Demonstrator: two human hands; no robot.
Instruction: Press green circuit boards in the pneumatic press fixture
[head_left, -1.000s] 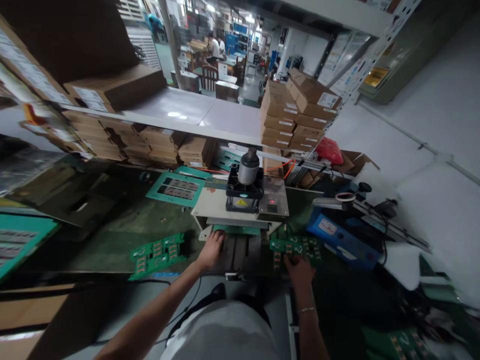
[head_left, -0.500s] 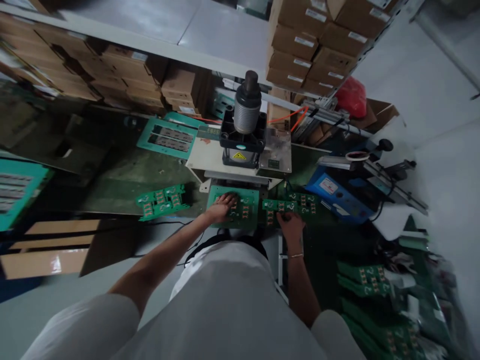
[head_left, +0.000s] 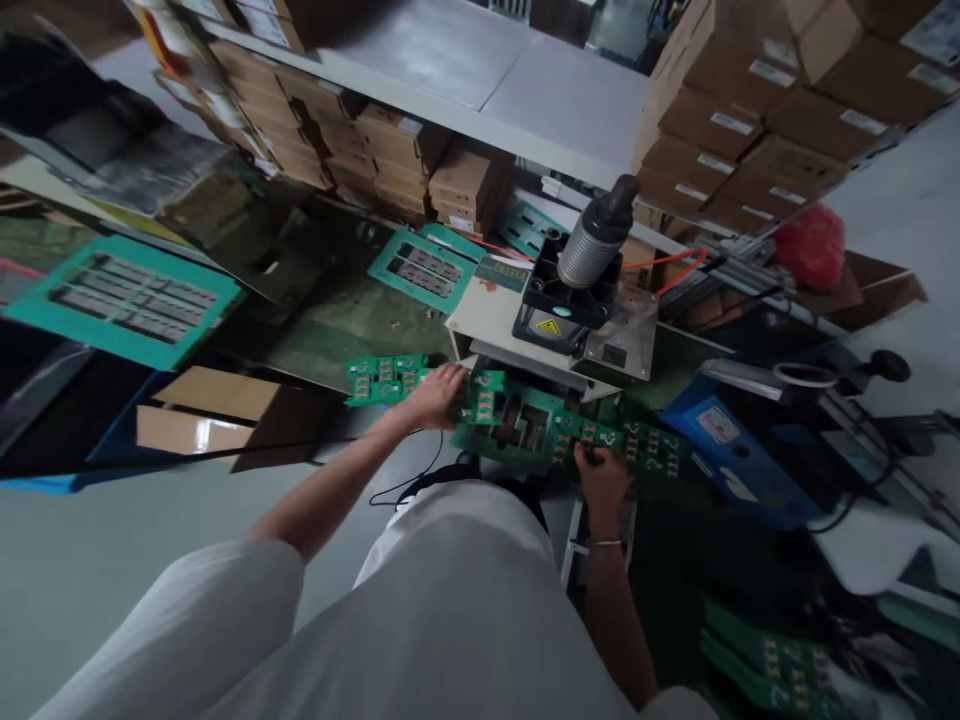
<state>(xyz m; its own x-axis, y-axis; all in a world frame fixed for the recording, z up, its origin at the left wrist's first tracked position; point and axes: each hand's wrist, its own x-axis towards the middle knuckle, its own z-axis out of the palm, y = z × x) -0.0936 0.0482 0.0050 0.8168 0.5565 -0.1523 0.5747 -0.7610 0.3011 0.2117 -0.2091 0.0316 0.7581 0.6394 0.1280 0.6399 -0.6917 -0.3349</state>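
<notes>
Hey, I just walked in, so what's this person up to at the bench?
A person in a pale shirt is handling circuit boards with bare hands. The left hand holds one green circuit board, while the right hand grips another green board. Between the hands, a green plate with cut-outs sits in front of the press. A further board lies beyond the left hand.
</notes>
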